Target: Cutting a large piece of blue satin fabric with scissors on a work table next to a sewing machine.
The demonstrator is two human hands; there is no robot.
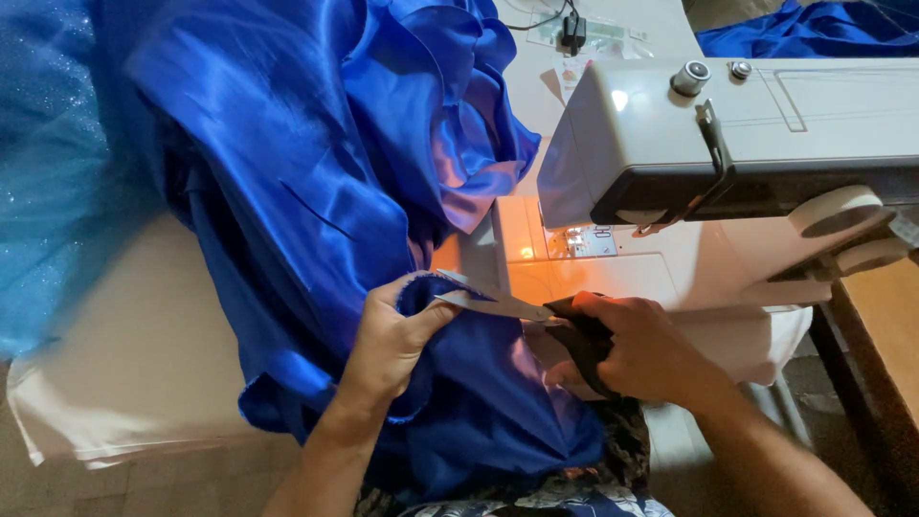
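With the left hand (392, 335) pinching the glossy blue satin fabric (316, 191) just beside the open black-handled steel scissors (507, 306) gripped by the right hand (641, 349), a slip risked nicking its fingertips.

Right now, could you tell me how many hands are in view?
2: the left hand pinches the blue satin fabric; the right hand holds the scissors below the sewing machine. No others show.

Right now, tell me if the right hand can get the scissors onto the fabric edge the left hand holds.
Probably yes. The right hand holds the scissors with the blades open at the blue fabric edge pinched by the left hand; nothing lies between.
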